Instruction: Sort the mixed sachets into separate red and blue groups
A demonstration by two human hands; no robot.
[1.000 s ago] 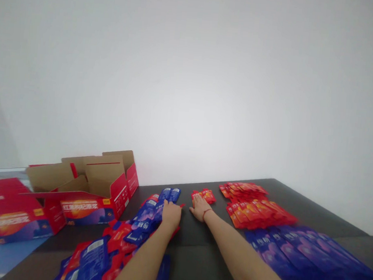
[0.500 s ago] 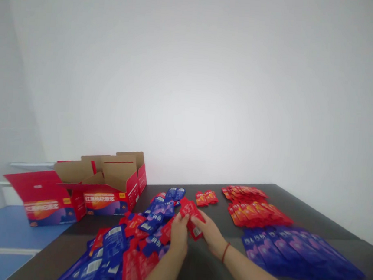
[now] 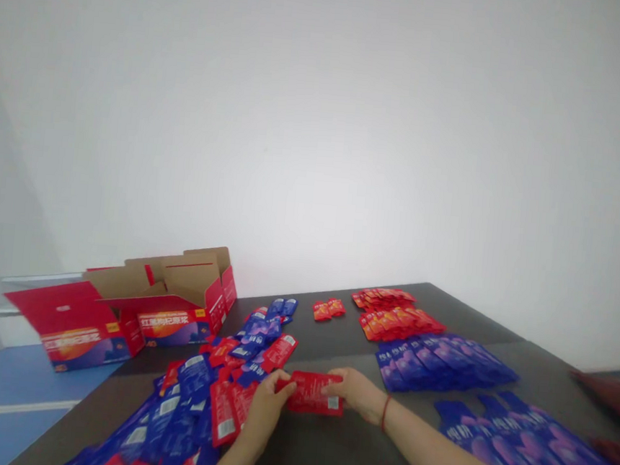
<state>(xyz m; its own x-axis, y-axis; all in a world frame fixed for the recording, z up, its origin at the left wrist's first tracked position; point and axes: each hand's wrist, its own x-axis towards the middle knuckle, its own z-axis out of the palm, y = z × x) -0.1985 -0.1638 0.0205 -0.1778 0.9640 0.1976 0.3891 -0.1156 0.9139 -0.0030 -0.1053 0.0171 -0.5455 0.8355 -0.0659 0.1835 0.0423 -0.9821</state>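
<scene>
While the left hand point(image 3: 266, 415) and right hand point(image 3: 355, 394) pinch opposite ends of a red sachet point(image 3: 313, 393) at six o'clock in an even, flat hold, a mixed red-and-blue sachet heap point(image 3: 191, 403) lies just beside at seven o'clock.

Dark tabletop point(image 3: 334, 452), loose heap of red and blue sachets point(image 3: 191, 403), rows of red sachets point(image 3: 384, 315), rows of blue sachets point(image 3: 440, 363)

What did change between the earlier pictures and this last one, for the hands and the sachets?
The left hand and right hand rested flat before; now both hold a red sachet between them, nearer the person. The cardboard carton, mixed sachet pile, red rows and blue rows stayed in place.
</scene>
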